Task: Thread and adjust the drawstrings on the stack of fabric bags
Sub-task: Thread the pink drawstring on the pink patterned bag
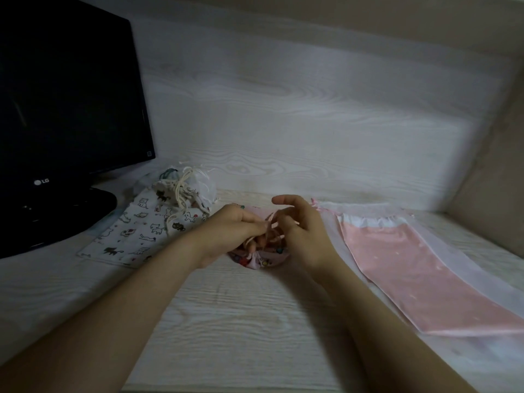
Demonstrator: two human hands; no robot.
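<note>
Small pink patterned bag (266,260) sits mid-worktop (255,321), bunched under both hands. Left hand (226,231) pinches its pink drawstring (273,219); right hand (303,231) has its fingers curled into the cord loops, thumb out. Cat-print bags (141,231) are piled by the monitor (65,109) at the left edge, and a flat pink bag (425,273) lies toward the right edge.

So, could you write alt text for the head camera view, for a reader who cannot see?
A left hand and right hand hold the cord of a small patterned bag on a table. A cat-print bag and monitor sit left, a long pink bag right.
</note>
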